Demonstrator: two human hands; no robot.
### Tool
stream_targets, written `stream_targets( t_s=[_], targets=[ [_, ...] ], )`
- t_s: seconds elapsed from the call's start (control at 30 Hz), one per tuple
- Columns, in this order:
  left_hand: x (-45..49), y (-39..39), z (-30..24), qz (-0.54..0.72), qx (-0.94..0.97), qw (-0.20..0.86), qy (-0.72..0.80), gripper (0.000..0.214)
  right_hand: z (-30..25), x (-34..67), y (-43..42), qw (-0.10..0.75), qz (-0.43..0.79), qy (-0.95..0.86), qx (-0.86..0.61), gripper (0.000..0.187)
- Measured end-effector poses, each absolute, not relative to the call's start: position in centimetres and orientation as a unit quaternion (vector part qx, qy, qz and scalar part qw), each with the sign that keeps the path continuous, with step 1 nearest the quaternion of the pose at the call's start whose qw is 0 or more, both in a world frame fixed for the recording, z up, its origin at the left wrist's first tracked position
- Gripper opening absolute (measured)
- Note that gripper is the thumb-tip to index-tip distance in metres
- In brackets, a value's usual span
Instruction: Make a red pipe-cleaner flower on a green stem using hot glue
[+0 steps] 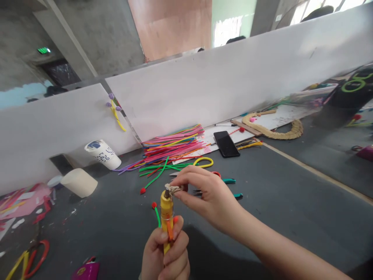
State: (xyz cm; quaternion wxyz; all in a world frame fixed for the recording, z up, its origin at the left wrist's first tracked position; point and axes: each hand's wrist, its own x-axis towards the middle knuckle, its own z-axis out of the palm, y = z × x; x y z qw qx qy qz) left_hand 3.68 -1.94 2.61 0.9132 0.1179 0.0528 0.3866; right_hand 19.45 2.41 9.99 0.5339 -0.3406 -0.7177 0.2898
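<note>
My left hand is wrapped round a yellow hot glue gun with an orange trigger, held upright with its metal nozzle on top. In my right hand, thumb and fingers pinch a crumpled beige scrap right at the nozzle; its material is hard to make out. Beside the glue gun lies a green pipe cleaner with a red ball tip, and another green stem with a red end rests further back. Behind my right hand are pliers with teal handles and yellow-and-red scissors, partly hidden.
A bundle of coloured pipe cleaners lies by the white partition. A black phone, a white cup, a cream roll and a braided ring stand around. Scissors and a magenta object are front left.
</note>
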Motion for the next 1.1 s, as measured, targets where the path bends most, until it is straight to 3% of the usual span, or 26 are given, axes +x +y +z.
stream_targets(
  t_s=[0.27,0.57,0.7,0.83,1.1],
  targets=[
    [4.2,-2.3,2.1,0.506,0.192,0.809,0.230,0.006,7.9,17.8,1.7,0.605,0.202,-0.651,-0.411,0.015],
    [5.4,-2.9,2.7,0.572,0.236,0.680,0.393,0.037,6.0,17.2,1.2,0.654,0.051,-0.648,-0.386,0.019],
    [5.4,-2.7,3.5,0.557,0.259,0.646,0.452,0.036,6.1,18.1,1.2,0.574,-0.043,-0.729,-0.370,0.027],
    [5.1,-2.4,4.4,0.525,0.285,0.618,0.511,0.036,7.1,19.1,1.5,0.450,-0.106,-0.813,-0.354,0.025],
    [2.1,-1.3,4.4,0.434,0.351,0.600,0.573,0.034,9.9,20.2,2.5,0.256,-0.119,-0.904,-0.320,0.018]
  ],
)
